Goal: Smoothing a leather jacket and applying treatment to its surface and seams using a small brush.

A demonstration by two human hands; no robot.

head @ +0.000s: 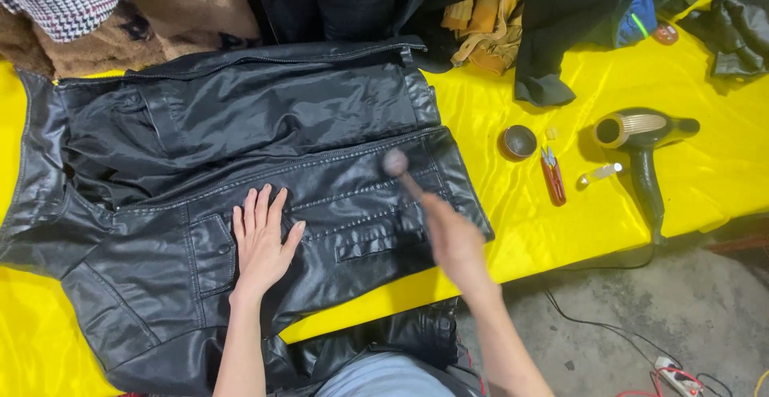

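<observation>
Yellow satin cloth is covering the desk [561, 229], and a black leather jacket [240, 165] is lying spread flat across it. The person's left hand [260, 245] is pressing down on the jacket front beside a buttoned pocket, fingers open and flat. The right hand [452, 241] is closed around the handle of a small round-headed brush [396, 162], blurred with motion, whose head is touching the leather near the zip. Judging from this, doing it well is calling for short, even strokes while the flat hand is keeping the leather taut and wrinkle-free. To the right are sitting a small round tin [517, 141], red snips [552, 176] and a dark hair dryer [641, 149]. Piled clothes are crowding the far edge.
</observation>
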